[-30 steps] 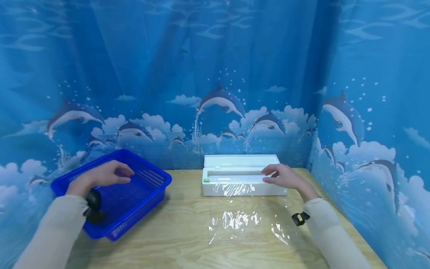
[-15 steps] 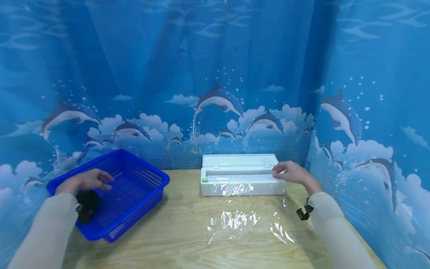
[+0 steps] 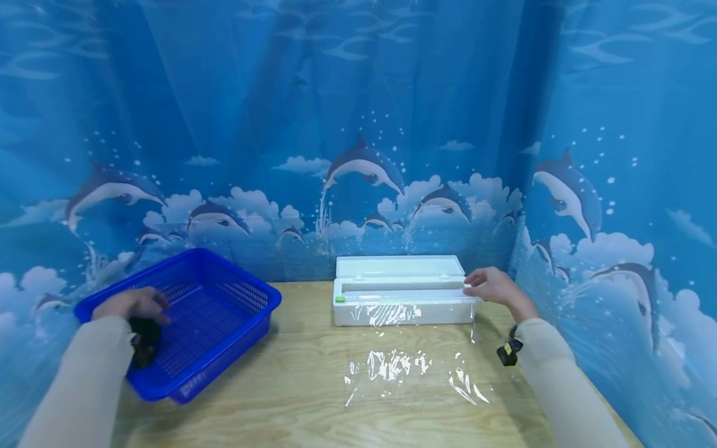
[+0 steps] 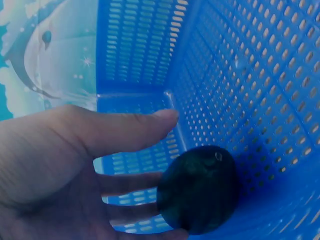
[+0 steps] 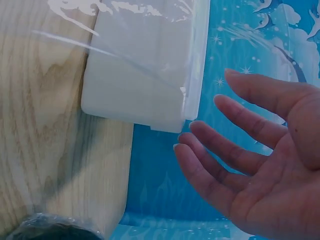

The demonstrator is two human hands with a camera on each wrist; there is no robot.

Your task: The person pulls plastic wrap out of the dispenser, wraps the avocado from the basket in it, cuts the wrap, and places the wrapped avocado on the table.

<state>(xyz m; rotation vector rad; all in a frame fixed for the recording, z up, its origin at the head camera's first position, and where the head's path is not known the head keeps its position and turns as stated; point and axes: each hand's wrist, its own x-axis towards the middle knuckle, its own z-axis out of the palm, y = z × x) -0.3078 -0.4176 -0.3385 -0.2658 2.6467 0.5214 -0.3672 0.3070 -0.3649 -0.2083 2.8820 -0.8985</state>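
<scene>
We see the dark ball (image 4: pixel 199 190) in the basket (image 3: pixel 224 358), at the fingertips of the left grip (image 4: pixel 60 165), spread, contact unclear — the right grip (image 3: pixel 494 289), also spread, is well right of the basket

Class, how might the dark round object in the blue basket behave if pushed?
The dark round object would probably roll, given its curved outline. Its smooth-looking surface may be slippery. The blue basket, with raised walls, would likely contain it.

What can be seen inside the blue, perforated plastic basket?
A dark, rounded object is inside the basket, close to the left hand. Whatever lies under the object or behind the hand is covered and unseen.
</scene>
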